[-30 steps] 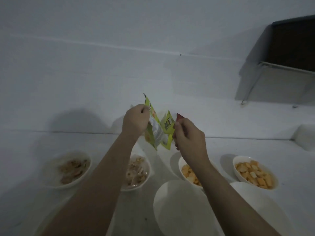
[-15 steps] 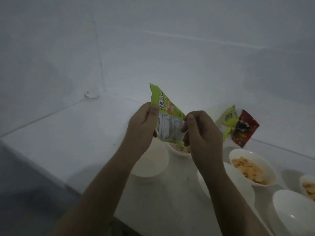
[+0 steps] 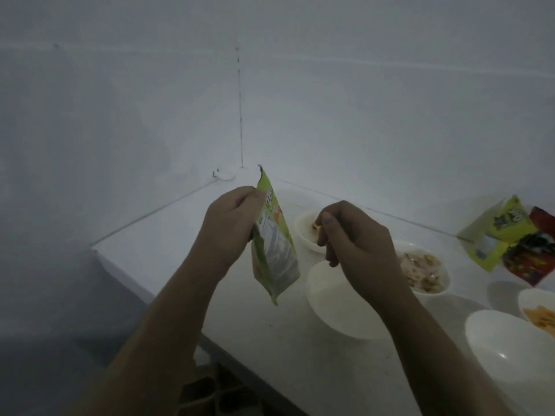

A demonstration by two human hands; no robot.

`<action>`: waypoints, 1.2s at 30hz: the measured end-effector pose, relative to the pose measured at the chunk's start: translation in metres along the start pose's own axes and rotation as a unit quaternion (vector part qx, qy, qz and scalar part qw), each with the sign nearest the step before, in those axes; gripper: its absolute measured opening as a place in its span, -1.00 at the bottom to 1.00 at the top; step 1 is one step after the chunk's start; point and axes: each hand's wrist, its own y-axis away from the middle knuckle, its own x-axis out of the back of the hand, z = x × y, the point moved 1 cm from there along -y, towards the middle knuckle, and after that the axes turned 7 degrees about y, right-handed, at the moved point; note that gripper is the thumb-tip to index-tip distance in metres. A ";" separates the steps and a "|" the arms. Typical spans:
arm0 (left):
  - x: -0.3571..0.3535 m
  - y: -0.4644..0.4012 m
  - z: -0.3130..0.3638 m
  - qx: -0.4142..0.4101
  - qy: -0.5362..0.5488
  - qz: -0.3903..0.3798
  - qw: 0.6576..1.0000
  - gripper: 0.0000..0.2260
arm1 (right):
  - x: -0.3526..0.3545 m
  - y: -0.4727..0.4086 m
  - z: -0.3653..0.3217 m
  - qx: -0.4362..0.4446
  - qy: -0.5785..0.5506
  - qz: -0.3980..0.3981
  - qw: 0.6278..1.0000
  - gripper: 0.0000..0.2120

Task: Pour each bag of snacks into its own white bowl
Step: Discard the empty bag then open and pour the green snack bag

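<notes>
Green bag (image 3: 274, 250) pinched in left hand (image 3: 232, 223) — right hand (image 3: 350, 238) beside it, pinching a scrap.

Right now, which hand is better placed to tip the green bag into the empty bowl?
Left, probably. The left hand already grips the green bag near its top, close beside the empty bowl. The right hand has no hold on the bag.

Dim, soft focus (grainy), dark corners
</notes>
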 end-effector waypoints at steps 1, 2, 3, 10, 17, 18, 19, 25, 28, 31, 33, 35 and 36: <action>0.006 -0.009 -0.004 0.004 -0.007 -0.020 1.000 -0.70 | -0.006 -0.006 0.000 -0.003 0.009 -0.009 1.000 -0.82; 0.014 -0.023 -0.010 0.006 -0.013 -0.043 0.999 -0.70 | -0.018 -0.016 0.001 -0.015 0.013 -0.007 1.000 -0.82; 0.020 -0.036 -0.016 0.010 -0.022 -0.064 0.998 -0.69 | -0.028 -0.024 0.001 -0.035 0.013 0.001 0.999 -0.81; 0.039 -0.101 -0.067 0.031 -0.081 -0.223 0.971 -0.70 | -0.103 -0.055 0.011 -0.180 -0.020 0.057 0.982 -0.81; 0.024 -0.120 -0.099 0.064 -0.067 -0.363 0.927 -0.67 | -0.140 -0.038 0.011 -0.292 -0.012 0.056 0.955 -0.81; 0.021 -0.118 -0.102 0.065 -0.058 -0.377 0.922 -0.68 | -0.142 -0.035 0.012 -0.309 -0.019 0.064 0.949 -0.80; 0.018 -0.116 -0.105 0.069 -0.046 -0.387 0.918 -0.69 | -0.144 -0.032 0.012 -0.325 -0.024 0.073 0.943 -0.78; 0.007 -0.111 -0.114 0.110 0.009 -0.431 0.895 -0.69 | -0.142 -0.024 0.009 -0.377 -0.026 0.117 0.918 -0.71; 0.006 -0.108 -0.116 0.141 0.038 -0.447 0.882 -0.69 | -0.142 -0.024 0.008 -0.383 -0.027 0.127 0.914 -0.68; 0.007 -0.110 -0.119 0.168 0.060 -0.456 0.872 -0.69 | -0.142 -0.027 0.004 -0.384 -0.026 0.127 0.914 -0.63; 0.008 -0.111 -0.121 0.178 0.069 -0.463 0.866 -0.72 | -0.143 -0.029 0.002 -0.385 -0.020 0.115 0.915 -0.60; 0.007 -0.112 -0.122 0.189 0.078 -0.466 0.861 -0.72 | -0.143 -0.030 0.001 -0.386 -0.002 0.096 0.917 -0.58; 0.007 -0.113 -0.122 0.193 0.080 -0.466 0.860 -0.71 | -0.143 -0.031 0.001 -0.387 0.009 0.089 0.918 -0.58</action>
